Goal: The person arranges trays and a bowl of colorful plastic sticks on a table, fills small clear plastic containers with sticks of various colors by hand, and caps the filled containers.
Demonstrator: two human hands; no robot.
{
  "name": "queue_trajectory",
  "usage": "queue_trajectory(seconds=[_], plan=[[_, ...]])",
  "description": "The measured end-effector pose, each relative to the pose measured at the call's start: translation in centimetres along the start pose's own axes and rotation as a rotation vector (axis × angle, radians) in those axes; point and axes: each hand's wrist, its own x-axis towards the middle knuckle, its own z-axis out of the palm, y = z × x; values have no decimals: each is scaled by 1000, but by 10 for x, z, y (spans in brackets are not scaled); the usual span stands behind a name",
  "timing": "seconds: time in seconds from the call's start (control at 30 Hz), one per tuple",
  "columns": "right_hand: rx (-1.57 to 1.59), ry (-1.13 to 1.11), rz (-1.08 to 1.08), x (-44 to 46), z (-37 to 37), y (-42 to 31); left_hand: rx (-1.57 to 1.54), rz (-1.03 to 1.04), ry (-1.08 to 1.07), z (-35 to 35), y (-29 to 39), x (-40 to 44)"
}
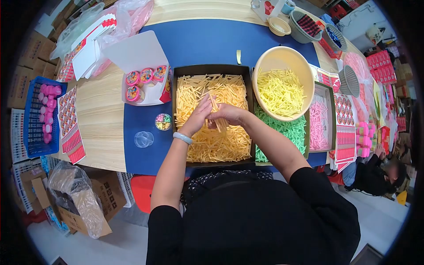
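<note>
My left hand (199, 116) and my right hand (230, 114) meet above a black tray (213, 68) filled with short, thin orange sticks (196, 148). Between them is a small bundle of orange sticks (220, 125), with ends showing above and below the fingers. My right hand's fingers are wrapped round the bundle, while the left palm and fingers press against its side. Left of the tray, a clear round tub (163, 122) holds pieces in several colours, seen from above. Near it lies a clear, round plastic piece (143, 139).
Right of the tray, a cream basin (312, 84) of yellow sticks rests over green sticks (282, 132). Pink sticks (319, 123) fill a box beyond. A white carton (148, 95) holds several labelled tubs. Farther left is a blue crate (32, 148). A person (375, 176) is at right.
</note>
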Motion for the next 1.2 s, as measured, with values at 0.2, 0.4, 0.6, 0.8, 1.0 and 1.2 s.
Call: queue_trajectory(seconds=[0.2, 0.4, 0.6, 0.8, 1.0, 1.2], plan=[[-79, 216, -178, 8, -4, 3, -244, -36, 445, 0, 39, -9], [-272, 344, -46, 16, -5, 9, -418, -176, 645, 18, 31, -23], [-218, 440, -166, 8, 13, -3, -557, -147, 715, 24, 22, -28], [-289, 578, -777, -4, 69, -17, -1569, -204, 298, 33, 47, -14], [-405, 597, -689, -15, 60, -13, -1564, -361, 444, 52, 77, -13], [130, 219, -70, -26, 18, 0, -1446, 74, -187, 42, 1, -20]])
